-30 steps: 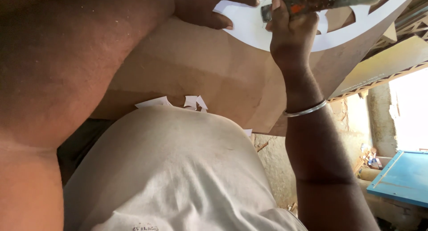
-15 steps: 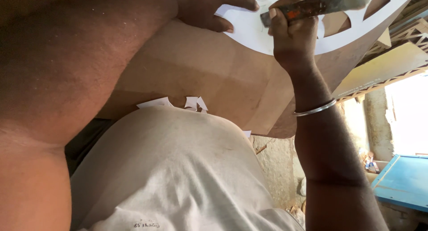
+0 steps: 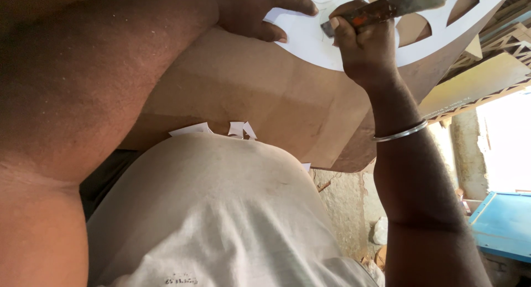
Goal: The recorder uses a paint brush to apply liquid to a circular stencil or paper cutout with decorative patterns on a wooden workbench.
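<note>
Brown board underneath; right hand fingers grip knife; left hand flat, pressing white stencil.

Single head view, steeply downward (very close), over chest toward board.

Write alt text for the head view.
The right hand grips a worn knife over a white cut-out paper pattern on a brown board, while the left hand presses the pattern flat.
</note>
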